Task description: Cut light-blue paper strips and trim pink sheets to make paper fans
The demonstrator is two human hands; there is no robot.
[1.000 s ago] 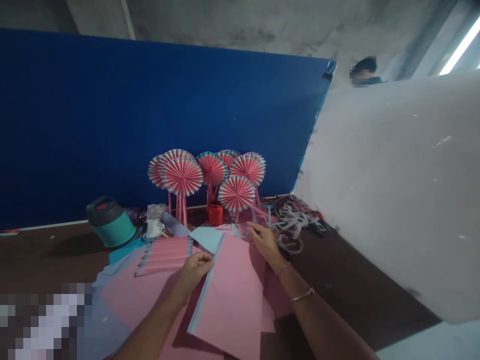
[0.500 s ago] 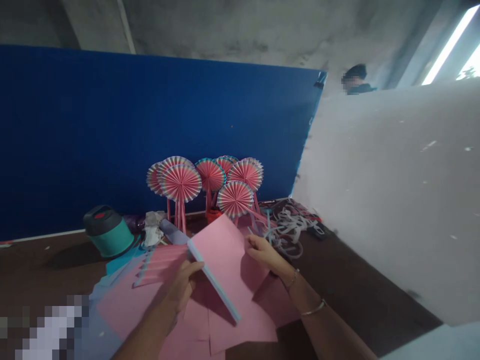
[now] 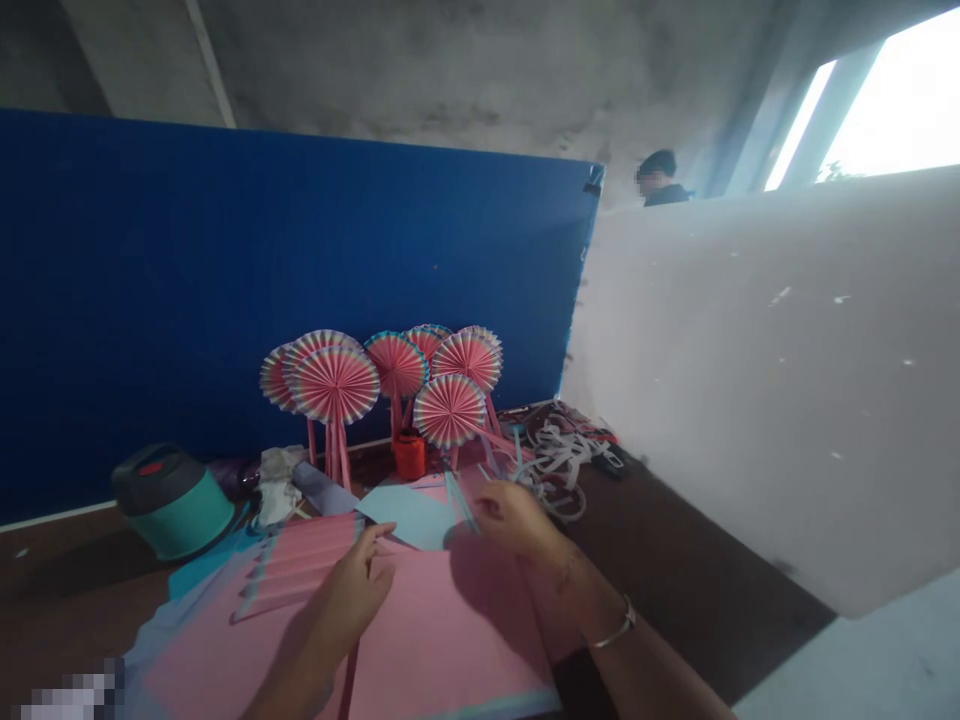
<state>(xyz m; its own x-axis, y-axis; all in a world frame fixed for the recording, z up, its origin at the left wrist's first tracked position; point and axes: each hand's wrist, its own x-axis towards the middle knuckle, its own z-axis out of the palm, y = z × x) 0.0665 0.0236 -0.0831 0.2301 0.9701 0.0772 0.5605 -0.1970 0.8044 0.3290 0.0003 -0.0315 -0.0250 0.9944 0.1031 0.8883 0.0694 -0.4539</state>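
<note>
A large pink paper sheet [image 3: 435, 630] lies flat under both hands, with a pale blue edge along its near side. My left hand [image 3: 352, 585] hovers over it with fingers apart, holding nothing, close to a pleated pink paper piece [image 3: 300, 570]. My right hand [image 3: 514, 520] is slightly blurred, its curled fingers beside a pale blue paper sheet [image 3: 409, 515] and a thin blue strip [image 3: 459, 500]. I cannot tell whether those fingers pinch anything. Several pink pleated paper fans on sticks [image 3: 334, 385] stand beyond the papers.
A teal flask with a dark lid [image 3: 172, 505], white cloth [image 3: 277, 485] and a red spool [image 3: 409, 455] sit by a blue board [image 3: 225, 300]. Tangled paper strips [image 3: 555, 465] lie on the brown table [image 3: 75, 570] before a white board [image 3: 750, 400]. A person [image 3: 660, 178] stands beyond.
The pink sheet that both hands held up now lies flat, and my hands have moved apart from it. The whole view has swung to the left.
</note>
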